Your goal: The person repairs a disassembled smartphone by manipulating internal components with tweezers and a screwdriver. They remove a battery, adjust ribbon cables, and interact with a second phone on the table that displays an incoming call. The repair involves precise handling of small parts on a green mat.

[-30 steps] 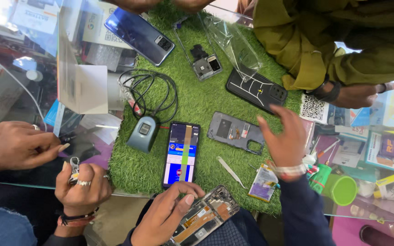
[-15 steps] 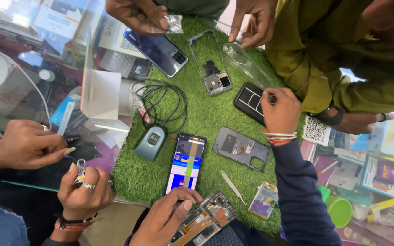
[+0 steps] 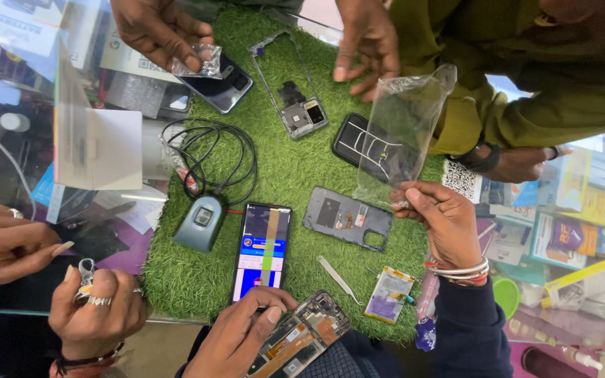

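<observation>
- Plastic bag (image 3: 402,133): one, clear and crinkled, pinched upright in right hand (image 3: 446,220) above the grass mat (image 3: 288,168).
- Left hand (image 3: 236,336) grips one opened phone frame (image 3: 299,336).
- Two intact phones, one lit.

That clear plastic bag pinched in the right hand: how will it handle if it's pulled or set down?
Likely floppy: the clear plastic bag stands up crumpled from the right hand, which pinches only its lower corner. Probably very light, since two fingertips carry it. Looks empty and see-through, so it may slide or drift off the green turf mat when released.
</observation>
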